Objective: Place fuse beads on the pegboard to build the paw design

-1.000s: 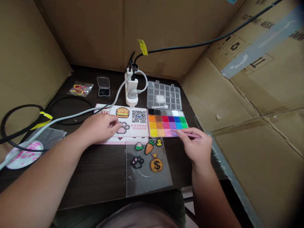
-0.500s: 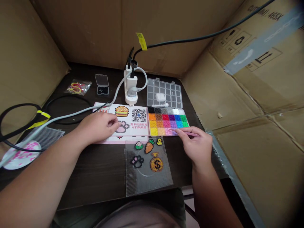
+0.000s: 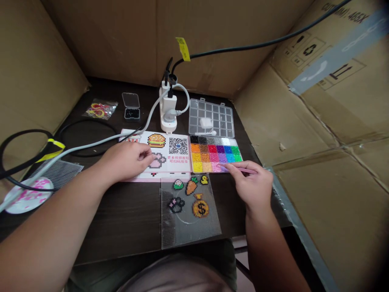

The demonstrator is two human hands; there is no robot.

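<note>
Pink tweezers [image 3: 241, 170] in the right grip [image 3: 252, 184], tips over the bead tray [image 3: 194, 140]

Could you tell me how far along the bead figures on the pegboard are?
Done-looking: a carrot, duck and dollar money bag sit on the clear pegboard. In hand: the right hand holds pink tweezers at the bead tray. Left: the card's burger has no pegboard copy.

A dark wood desk [image 3: 127, 215] carries a clear pegboard [image 3: 190, 231] with fused bead figures [image 3: 200, 209], a printed pattern card [image 3: 173, 160], a compartment tray of colored beads [image 3: 215, 154], and a white power strip [image 3: 167, 115].
</note>
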